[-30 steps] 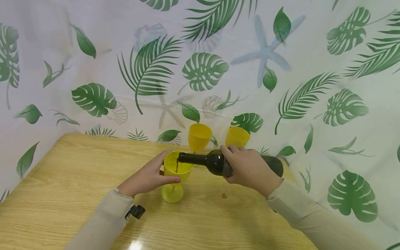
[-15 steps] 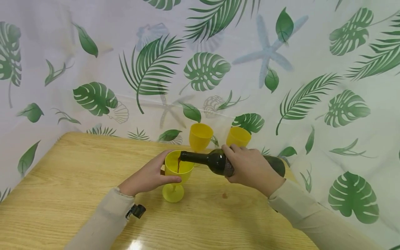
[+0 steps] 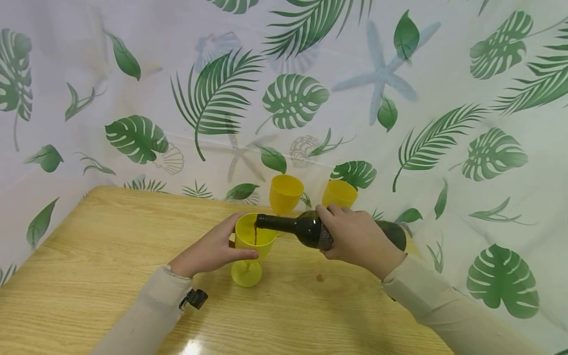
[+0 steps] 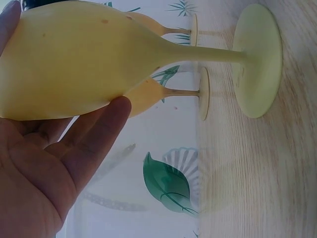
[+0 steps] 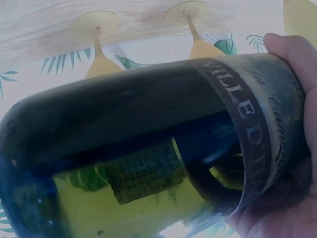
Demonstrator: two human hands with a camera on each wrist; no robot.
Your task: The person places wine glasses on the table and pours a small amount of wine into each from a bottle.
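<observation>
My left hand (image 3: pixel 217 249) holds a yellow goblet (image 3: pixel 254 250) by its bowl, thumb in front and fingers behind. In the left wrist view the goblet's stem and round foot (image 4: pixel 256 62) show, the foot at the wooden table. Around the body of a dark green wine bottle (image 3: pixel 306 230) curl the fingers of my right hand (image 3: pixel 355 240). The bottle lies nearly level, its mouth over the goblet's rim, and a thin dark stream falls from it into the bowl. Liquid and a label (image 5: pixel 247 114) show in the right wrist view.
Two more yellow goblets (image 3: pixel 286 193) stand at the table's back edge, the right one (image 3: pixel 339 194) partly hidden by my right hand. Behind the wooden table (image 3: pixel 133 236) hangs a white cloth with printed leaves (image 3: pixel 295 101). A small dark stain (image 3: pixel 319 278) marks the tabletop.
The dark stream keeps running from the bottle into the goblet and looks slightly thinner now. Both hands keep their hold; the whole scene has shifted slightly right in the head view.
</observation>
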